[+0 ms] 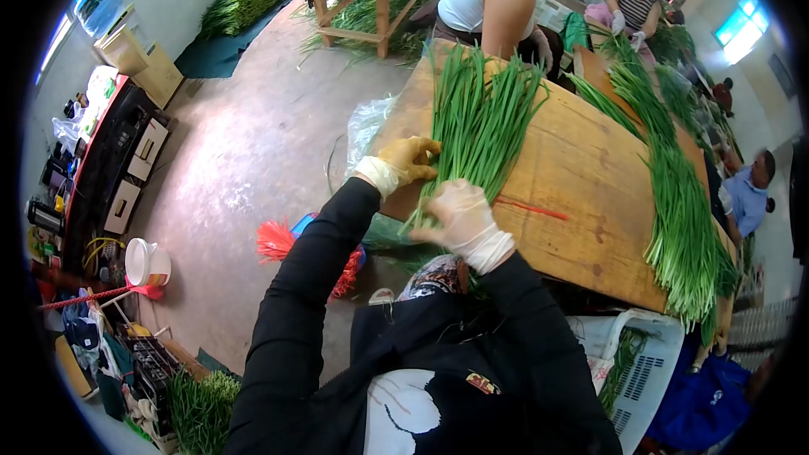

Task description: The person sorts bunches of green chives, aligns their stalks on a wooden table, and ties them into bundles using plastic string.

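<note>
A bundle of long green stalks [484,118] lies on the wooden table [581,185], its lower ends toward me. At its left side is my left hand [406,162] in a yellowish glove, fingers bent and a little apart, touching the edge of the stalks. My right hand [463,221], in a white glove, has its fingers curled over the bundle's lower ends; the fingertips are partly hidden. A thin red strip [533,208] lies on the wood, just right of the bundle.
A long heap of green stalks [683,227] lines the table's right side. A light crate [645,371] stands below it. Beyond the table sits a person in a white top [489,0]; several people are farther right. Red strands [275,241] and a white bucket [147,263] are at left.
</note>
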Available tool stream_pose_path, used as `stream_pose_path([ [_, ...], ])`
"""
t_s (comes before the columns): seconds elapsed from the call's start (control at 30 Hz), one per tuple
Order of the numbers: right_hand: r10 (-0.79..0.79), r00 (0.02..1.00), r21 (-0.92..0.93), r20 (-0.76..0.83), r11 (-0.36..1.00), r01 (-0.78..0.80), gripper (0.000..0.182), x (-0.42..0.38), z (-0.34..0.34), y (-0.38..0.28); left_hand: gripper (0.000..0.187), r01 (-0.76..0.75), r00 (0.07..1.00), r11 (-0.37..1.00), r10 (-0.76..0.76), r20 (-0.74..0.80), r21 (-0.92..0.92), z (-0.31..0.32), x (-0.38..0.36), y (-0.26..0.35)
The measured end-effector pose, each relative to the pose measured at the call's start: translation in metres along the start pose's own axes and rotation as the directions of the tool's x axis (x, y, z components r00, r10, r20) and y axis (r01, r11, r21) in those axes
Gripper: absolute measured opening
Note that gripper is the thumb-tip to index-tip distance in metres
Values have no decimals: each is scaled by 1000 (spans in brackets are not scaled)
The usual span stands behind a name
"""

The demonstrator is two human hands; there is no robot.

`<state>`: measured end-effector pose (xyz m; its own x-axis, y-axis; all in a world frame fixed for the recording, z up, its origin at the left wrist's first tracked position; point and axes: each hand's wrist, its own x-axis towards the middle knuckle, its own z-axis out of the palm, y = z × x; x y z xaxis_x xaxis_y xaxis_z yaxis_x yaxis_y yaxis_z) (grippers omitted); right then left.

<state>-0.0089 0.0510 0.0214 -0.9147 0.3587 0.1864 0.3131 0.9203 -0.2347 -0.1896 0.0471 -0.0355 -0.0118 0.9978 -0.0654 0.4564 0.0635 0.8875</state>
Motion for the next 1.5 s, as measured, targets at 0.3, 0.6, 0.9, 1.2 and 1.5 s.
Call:
stream_pose_path([
  [0.3,280,949,-332,-142,890,-312,12,6,47,-38,42,-90,993,992,96,-72,85,5,2,1],
  [0.6,-362,931,56,-38,930,364,11,-74,31,-62,22,-185,950,958,231,-211,219,14,-8,0],
  [0.9,369,925,419,85,829,-370,43,-227,-23,52,33,-193,935,923,276,-224,334,19,-7,8],
  [1.2,900,-21,111,-436,31,-993,75,-341,-154,203,25,-410,884,880,448,-135,239,68,31,142],
  [1.5,897,-11,-256,-442,-138,-957,74,-292,-106,246,67,76,909,996,-50,413,-47,276,116,241],
])
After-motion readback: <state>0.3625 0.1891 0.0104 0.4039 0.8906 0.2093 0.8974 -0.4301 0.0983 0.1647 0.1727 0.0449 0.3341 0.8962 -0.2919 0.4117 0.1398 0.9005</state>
